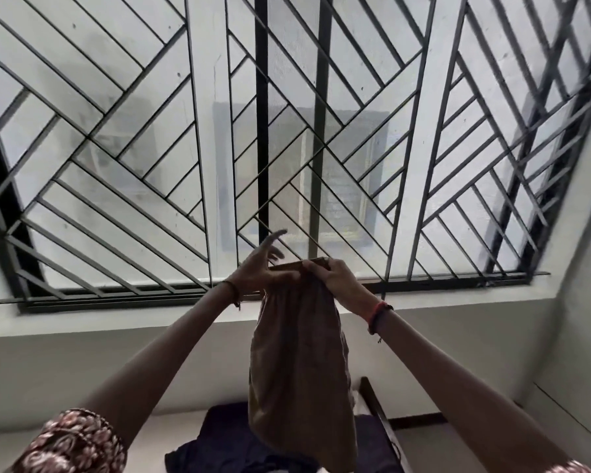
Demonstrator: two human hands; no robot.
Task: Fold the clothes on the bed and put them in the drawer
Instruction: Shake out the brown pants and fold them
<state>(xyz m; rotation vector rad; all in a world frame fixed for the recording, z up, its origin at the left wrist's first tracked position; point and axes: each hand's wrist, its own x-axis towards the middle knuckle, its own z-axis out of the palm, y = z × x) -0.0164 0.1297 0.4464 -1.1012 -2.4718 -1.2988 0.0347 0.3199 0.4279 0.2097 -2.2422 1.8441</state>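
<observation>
A brown garment hangs in the air in front of me, held up high by its gathered waistband. My right hand grips the waistband at its top right. My left hand is at the top left of the band with its fingers spread and pointing up; its thumb lies against the cloth. Below, dark navy clothes lie in a heap on the bed.
A large window with a black diagonal metal grille fills the wall ahead, above a white sill. A dark wooden bed frame edge runs along the right of the mattress. White wall stands to the right.
</observation>
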